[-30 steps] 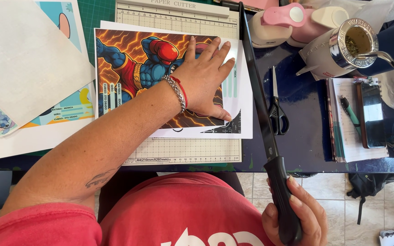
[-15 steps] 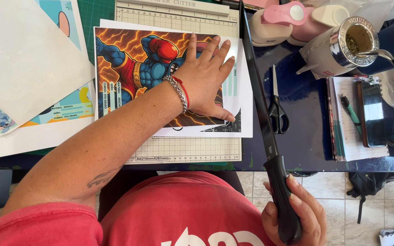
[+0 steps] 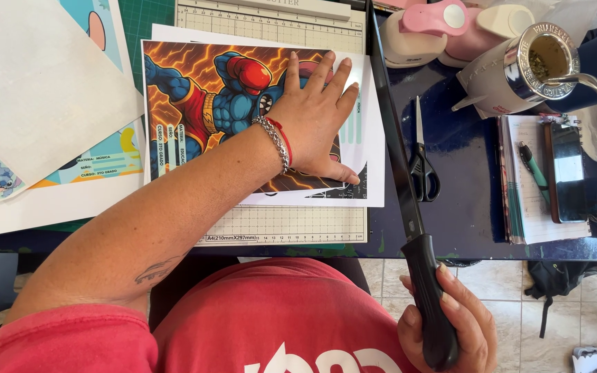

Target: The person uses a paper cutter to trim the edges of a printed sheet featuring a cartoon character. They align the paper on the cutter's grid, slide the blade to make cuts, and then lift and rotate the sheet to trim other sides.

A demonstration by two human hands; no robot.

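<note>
Printed sheet (image 3: 195,103) with the comic boxer picture lies on the gridded paper cutter (image 3: 278,224), its right edge running just beside the long cutter blade (image 3: 390,131). From the head view I see my left hand (image 3: 316,117) pressed flat on it, fingers spread apart, thumb near the sheet's lower right corner. My right hand (image 3: 450,324) is clamped around the black blade handle (image 3: 430,297), which hangs past the desk (image 3: 464,228) edge, over the tiled floor (image 3: 506,276). Right of the blade there is a narrow strip of bare desk, then scissors (image 3: 423,166) lying parallel to it, and a notebook with a pen (image 3: 530,173) further right. Loose papers (image 3: 43,103) crowd the left side. Compared with half a second ago, I find both hands, the sheet and the blade in the same places.
</note>
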